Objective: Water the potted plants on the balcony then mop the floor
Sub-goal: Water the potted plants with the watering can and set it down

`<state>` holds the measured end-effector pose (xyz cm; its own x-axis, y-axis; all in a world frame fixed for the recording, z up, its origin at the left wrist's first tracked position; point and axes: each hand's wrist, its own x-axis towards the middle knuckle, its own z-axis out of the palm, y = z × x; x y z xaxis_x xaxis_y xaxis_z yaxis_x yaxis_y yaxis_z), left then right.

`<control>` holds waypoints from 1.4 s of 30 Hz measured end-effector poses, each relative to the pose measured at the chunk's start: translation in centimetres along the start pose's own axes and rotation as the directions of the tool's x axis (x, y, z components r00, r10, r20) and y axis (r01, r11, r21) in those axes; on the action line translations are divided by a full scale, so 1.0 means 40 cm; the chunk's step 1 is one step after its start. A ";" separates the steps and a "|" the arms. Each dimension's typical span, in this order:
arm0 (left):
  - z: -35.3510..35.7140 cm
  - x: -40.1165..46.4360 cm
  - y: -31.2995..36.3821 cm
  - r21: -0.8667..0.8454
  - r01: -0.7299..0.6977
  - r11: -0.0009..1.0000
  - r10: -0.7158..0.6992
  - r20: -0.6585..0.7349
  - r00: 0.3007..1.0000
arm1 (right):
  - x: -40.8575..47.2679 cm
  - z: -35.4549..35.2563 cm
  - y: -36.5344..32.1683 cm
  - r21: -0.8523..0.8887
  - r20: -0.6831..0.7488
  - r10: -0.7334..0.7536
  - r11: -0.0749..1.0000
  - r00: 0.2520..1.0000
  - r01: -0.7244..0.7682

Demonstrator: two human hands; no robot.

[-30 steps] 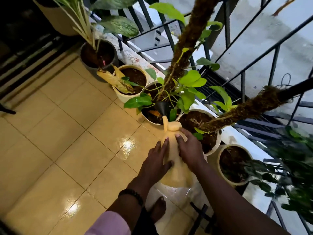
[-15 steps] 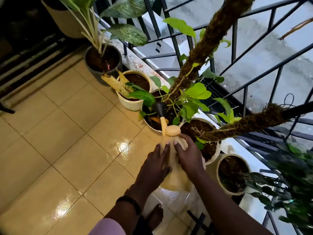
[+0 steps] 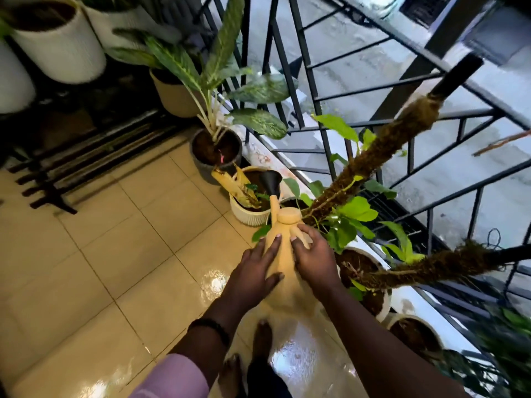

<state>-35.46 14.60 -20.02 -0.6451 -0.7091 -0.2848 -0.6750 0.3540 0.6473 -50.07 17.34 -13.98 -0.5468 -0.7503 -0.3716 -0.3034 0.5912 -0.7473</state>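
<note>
On the left, more of the white pots up the balcony shows than half a second ago. The left hand presses flat, straight-fingered, on the tan watering can; its black rose has shifted from the middle pot to over the ribbed cream pot. The right hand curls round the can's handle beside the moss pole

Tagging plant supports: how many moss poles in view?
2. One pole slants from beside the can up to the top right. The other runs nearly level at lower right. Foliage may hide more.
</note>
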 end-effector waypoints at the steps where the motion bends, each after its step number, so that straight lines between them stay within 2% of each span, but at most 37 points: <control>1: -0.020 0.011 -0.006 0.002 0.010 1.000 -0.010 -0.006 1.000 | 0.015 0.008 -0.017 0.006 0.007 -0.003 1.000 1.000 0.003; 8: -0.116 0.102 -0.061 0.013 0.116 0.993 -0.117 0.030 0.993 | 0.144 0.079 -0.087 0.058 0.063 0.024 0.998 0.998 -0.028; 17: -0.138 0.221 -0.143 -0.044 0.248 0.968 -0.243 0.092 0.966 | 0.309 0.195 -0.103 0.011 0.129 0.102 0.994 0.986 -0.105; 21: -0.139 0.251 -0.185 -0.068 0.261 0.963 -0.252 0.113 0.961 | 0.359 0.230 -0.104 0.047 0.179 0.178 0.981 0.968 -0.189; 32: -0.139 0.307 -0.277 -0.127 0.266 0.956 -0.239 0.190 0.952 | 0.422 0.289 -0.112 0.027 0.203 0.265 0.961 0.943 -0.276; 37: -0.149 0.322 -0.287 -0.133 0.246 0.960 -0.227 0.144 0.963 | 0.436 0.306 -0.131 0.058 0.205 0.277 0.954 0.939 -0.295; 42: -0.186 0.316 -0.296 -0.093 0.199 0.975 -0.194 0.063 0.979 | 0.417 0.314 -0.171 0.186 0.143 0.234 0.948 0.962 -0.258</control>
<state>-32.96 -3.08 -26.02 -0.5231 -0.7244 -0.4491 -0.7536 0.1470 0.6407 -47.33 -2.93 -21.99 -0.4850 -0.6256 -0.6110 -0.0009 0.6990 -0.7151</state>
